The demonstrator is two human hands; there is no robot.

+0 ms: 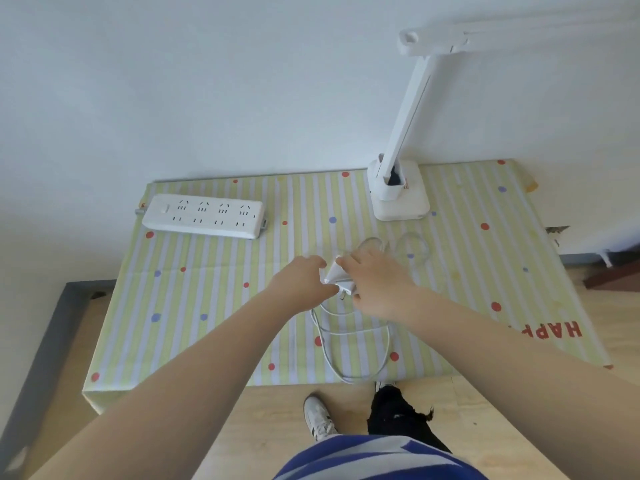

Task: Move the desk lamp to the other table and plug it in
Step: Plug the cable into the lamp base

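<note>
Both hands, left hand (302,280) and right hand (375,283), pinched together on plug (337,277), likely orienting prongs; lamp (398,188) stood at 1 o'clock, power strip (204,216) at 10, cord (349,341) slack.

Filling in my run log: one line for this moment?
lamp on table | both hands, left hand, right hand, on plug adapter | power strip empty | not plugged in

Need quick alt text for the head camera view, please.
Both hands, left hand and right hand, hold a white plug above a striped table. Its cord loops toward the near edge. A desk lamp stands back right, a power strip back left.
</note>
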